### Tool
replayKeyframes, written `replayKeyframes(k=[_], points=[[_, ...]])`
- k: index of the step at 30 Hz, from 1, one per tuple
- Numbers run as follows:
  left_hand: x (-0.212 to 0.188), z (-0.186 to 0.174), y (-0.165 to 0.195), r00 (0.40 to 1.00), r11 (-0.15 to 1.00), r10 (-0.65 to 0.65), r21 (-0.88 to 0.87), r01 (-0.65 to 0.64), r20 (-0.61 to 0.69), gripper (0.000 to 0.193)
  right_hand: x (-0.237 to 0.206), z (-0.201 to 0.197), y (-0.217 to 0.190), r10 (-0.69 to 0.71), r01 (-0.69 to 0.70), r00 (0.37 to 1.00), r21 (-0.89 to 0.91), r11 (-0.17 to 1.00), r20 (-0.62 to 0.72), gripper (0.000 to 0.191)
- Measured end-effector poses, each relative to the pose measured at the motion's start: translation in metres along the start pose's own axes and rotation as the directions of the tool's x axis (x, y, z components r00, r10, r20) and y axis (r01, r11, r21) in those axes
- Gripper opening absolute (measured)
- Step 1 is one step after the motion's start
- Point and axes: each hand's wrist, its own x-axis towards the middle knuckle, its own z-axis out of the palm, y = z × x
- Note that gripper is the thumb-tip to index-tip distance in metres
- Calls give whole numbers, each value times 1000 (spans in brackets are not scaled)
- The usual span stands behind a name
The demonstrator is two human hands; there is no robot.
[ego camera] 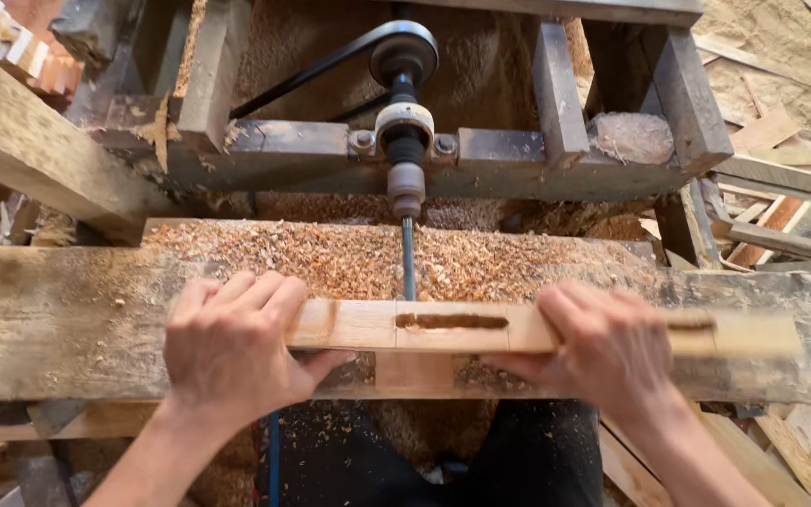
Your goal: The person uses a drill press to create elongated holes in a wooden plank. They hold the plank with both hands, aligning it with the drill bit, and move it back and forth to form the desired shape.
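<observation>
Two hands grip one wooden rail [443, 327] lying lengthwise on the workbench [68, 324]: left hand [232, 347] and right hand [612, 347] each curl over it, thumb beneath. Two slots are cut in the rail. One drill bit [408, 263] meets its far edge amid shavings [330, 258]. Beyond: one spindle [405, 141], one belt [330, 61].

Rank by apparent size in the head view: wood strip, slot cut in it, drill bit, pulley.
1. Wood strip, by far the longest.
2. Slot and pulley: look about alike; the pulley is farther away, so unranked.
3. Drill bit, thinnest.
</observation>
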Motion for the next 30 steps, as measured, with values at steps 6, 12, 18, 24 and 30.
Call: replayKeyframes(k=[6, 12, 18, 24, 30], points=[[-22, -17, 19, 961, 962, -247, 150, 227, 124, 62, 35, 16, 19, -240, 243, 964, 17, 970, -114, 67], [-34, -27, 33, 951, 942, -306, 127, 309, -47, 54, 44, 5, 10, -248, 264, 959, 115, 958, -140, 66], [-48, -19, 11, 942, 929, -332, 191, 318, 49, 58, 59, 8, -6, -185, 182, 982, 73, 981, 37, 70], [-63, -16, 1, 873, 900, -409, 276, 337, 268, 63, 47, 7, -18, -207, 208, 978, 127, 970, -17, 71], [-55, -16, -3, 845, 880, -441, 332, 341, 302, 61, 51, 7, -20, -207, 208, 978, 104, 973, -14, 72]])
